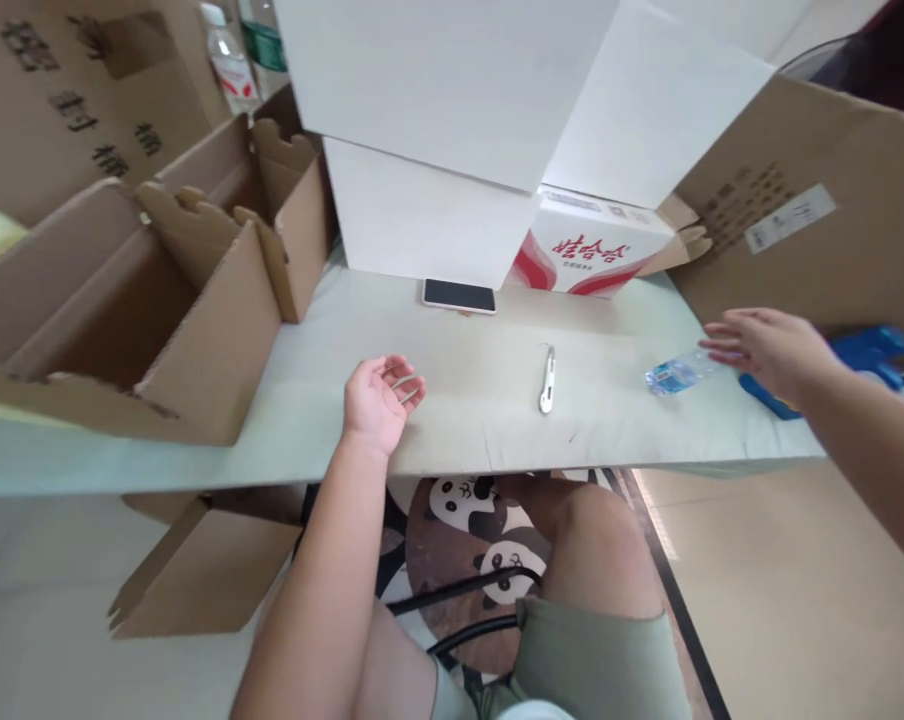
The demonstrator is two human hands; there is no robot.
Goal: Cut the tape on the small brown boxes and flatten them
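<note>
Plastic bottle toward the worktop right edge, my right hand at one end, grip unclear, my left hand empty, fingers half-curled, near front edge, knife between.

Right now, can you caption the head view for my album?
Right hand at a clear bottle, left hand empty, white cutter between.

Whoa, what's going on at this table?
A person sits at the table. Their right hand is at one end of a clear bottle lying down, though I can't tell whether it's gripping it. The left hand is open, holding nothing. A white cutter lies between the hands, with a phone farther back.
</note>
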